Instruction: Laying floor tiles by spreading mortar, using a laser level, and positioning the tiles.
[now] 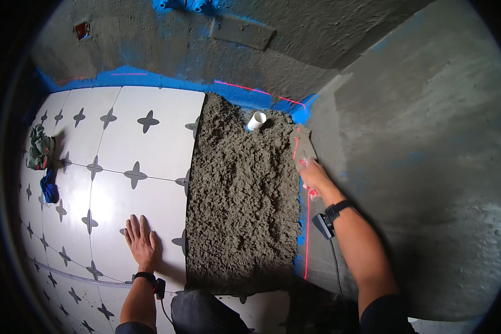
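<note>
My left hand (142, 242) lies flat on a white tile (167, 217) with grey star-like marks, its fingers stretched and slightly apart. Closed around the red-and-white handle of a trowel (305, 143) is my right hand (316, 177). The trowel's mortar-smeared blade points away from me along the right edge of a rough grey mortar bed (242, 195), where it meets the wall. Most of the handle is covered by my fingers. At the far end of the bed, a short white pipe (256, 121) sticks up out of the mortar.
Grey plastered walls (417, 167) rise at the right and back, with a blue-coated band (178, 83) along the base. Red laser lines (308, 239) cross them. A dark green bundle (40, 147) and a blue cloth (49, 188) lie on the left tiles, near a measuring strip (78, 277).
</note>
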`<state>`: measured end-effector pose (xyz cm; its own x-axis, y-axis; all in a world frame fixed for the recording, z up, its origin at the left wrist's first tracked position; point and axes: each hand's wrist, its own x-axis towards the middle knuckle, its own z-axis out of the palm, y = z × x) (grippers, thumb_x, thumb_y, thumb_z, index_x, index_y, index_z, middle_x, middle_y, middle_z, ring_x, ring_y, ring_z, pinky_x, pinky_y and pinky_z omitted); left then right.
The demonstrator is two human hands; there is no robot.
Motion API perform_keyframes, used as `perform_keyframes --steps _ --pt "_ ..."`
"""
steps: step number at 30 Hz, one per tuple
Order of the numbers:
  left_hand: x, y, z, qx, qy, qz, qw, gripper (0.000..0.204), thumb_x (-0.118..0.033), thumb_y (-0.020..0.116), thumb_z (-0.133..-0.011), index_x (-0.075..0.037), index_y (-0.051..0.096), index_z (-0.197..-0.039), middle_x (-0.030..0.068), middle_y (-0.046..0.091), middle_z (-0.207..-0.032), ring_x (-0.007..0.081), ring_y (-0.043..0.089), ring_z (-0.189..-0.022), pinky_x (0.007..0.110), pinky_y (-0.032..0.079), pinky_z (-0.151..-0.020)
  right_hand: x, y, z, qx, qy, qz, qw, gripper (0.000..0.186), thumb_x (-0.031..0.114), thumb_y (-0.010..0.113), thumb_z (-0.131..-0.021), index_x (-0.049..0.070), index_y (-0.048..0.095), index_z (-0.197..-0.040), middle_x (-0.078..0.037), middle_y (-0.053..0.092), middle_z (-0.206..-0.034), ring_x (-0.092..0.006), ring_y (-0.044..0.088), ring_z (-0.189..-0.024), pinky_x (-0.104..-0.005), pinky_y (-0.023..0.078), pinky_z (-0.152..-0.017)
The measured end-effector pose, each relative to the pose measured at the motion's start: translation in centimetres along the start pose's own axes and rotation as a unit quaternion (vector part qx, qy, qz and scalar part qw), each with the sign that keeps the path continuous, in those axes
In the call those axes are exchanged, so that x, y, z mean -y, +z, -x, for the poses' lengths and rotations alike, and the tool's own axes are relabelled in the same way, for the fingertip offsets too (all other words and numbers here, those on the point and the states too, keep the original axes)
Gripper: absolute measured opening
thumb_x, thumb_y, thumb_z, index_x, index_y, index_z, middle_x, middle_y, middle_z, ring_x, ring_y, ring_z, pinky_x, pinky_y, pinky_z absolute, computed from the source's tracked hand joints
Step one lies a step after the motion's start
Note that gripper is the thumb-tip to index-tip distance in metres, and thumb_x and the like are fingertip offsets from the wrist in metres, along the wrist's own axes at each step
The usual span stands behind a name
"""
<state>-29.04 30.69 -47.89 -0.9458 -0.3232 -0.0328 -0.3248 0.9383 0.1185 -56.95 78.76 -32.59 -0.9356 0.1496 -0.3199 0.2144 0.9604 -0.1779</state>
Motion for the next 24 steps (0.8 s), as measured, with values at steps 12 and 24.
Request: perform_keyframes --steps 12,24 --pt "0.1 -0.4 0.0 0.012 -0.018 0.028 0.999 0.063 -0.031 0.051 -0.091 -0.018 0.036 -0.151 0.0142 0.024 -0.160 0.0349 0.019 -0.148 0.050 0.012 -0.121 2.7 4.9 13.5 0.140 0.092 -0.261 0.951 0.042 0.028 0.057 -0.094 -0.006 0.048 -0.119 -0.013 0.063 -0.086 -0.0235 0.062 -0.061 -0.0393 0.051 -0.051" --pt "0.2 -0.3 0.0 -0.001 0.000 0.020 1.000 0.064 -0.035 0.051 -0.091 -0.018 0.036 -0.152 0.0146 0.025 -0.160 0.0355 0.020 -0.148 0.051 0.012 -0.121 8.8 7.8 7.4 0.257 0.058 -0.537 0.802 0.026 0.033 0.060 -0.095 0.010 0.050 -0.102 -0.004 0.056 -0.066 -0.0148 0.054 -0.047 -0.0315 0.045 -0.042"
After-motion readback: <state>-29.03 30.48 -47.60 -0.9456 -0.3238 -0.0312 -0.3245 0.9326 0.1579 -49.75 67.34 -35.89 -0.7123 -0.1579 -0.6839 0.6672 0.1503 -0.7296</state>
